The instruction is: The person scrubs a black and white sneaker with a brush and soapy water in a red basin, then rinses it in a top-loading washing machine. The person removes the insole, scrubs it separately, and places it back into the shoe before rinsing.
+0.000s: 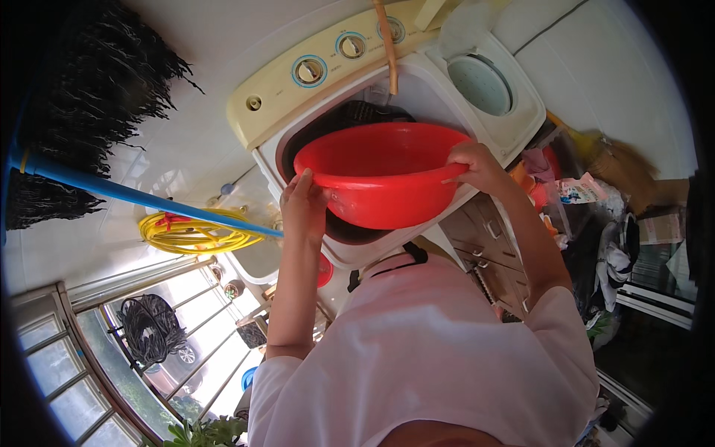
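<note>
A red plastic basin (391, 195) is held over the open wash tub of a twin-tub washing machine (268, 100). My left hand (304, 204) grips its rim on the left side of the view, and my right hand (475, 165) grips the rim on the right. The basin tilts, with part of its inner wall visible; its bottom is hidden. Behind it, dark cloth (363, 113) lies in the wash tub. An orange-brown stick or tube (388, 50) hangs across the control panel into the tub opening. The smaller spin tub (479, 84) stands open at the right.
A blue pole (139, 195) with a black mop head crosses the left side, near a coiled yellow hose (195, 232) and a sink (254, 260). Bags and a straw broom (625, 167) crowd the right, beside a brown drawer cabinet (486, 240). A barred window is at lower left.
</note>
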{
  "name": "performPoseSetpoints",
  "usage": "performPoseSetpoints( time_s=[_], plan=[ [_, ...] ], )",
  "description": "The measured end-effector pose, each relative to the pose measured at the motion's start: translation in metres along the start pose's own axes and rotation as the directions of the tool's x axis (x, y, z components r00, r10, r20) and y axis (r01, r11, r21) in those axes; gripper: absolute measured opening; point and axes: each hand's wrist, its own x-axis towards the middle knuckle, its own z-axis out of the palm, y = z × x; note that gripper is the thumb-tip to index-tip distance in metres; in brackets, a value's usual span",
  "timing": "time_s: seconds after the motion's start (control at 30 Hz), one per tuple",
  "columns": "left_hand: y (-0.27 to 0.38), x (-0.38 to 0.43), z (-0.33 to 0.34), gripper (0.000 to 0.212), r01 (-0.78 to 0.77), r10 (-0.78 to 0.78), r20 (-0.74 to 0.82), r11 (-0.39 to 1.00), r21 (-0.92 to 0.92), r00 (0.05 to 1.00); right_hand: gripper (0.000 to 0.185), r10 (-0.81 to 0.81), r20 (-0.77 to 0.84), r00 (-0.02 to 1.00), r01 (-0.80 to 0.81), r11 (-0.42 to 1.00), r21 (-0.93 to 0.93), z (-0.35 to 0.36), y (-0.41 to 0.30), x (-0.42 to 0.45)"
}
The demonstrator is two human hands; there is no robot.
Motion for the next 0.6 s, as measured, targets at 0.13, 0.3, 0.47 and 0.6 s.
performPoseSetpoints(
  time_s=[0.13,0.3,0.47,0.6],
  plan=[
    [-0.016,0.009,-0.003,0.052,-0.190,0.249,-0.047,0.834,0.518,0.967,0.038,0.015,0.132,0.991,-0.004,0.996,-0.088,0.021,0.020,0.045],
    [-0.034,0.021,0.002,0.073,-0.046,0.223,-0.116,0.609,0.792,0.968,0.041,0.045,0.289,0.956,-0.013,0.994,-0.111,0.051,0.029,0.092],
    [-0.047,0.065,-0.002,0.066,0.074,0.189,-0.304,0.729,0.680,0.934,0.049,-0.101,0.277,0.956,0.139,0.983,-0.120,0.092,0.051,0.110],
    [-0.072,0.108,-0.024,0.065,0.076,0.304,-0.356,0.657,0.750,0.884,0.050,-0.123,0.249,0.961,0.162,0.976,-0.143,0.112,0.064,0.108]
  ],
)
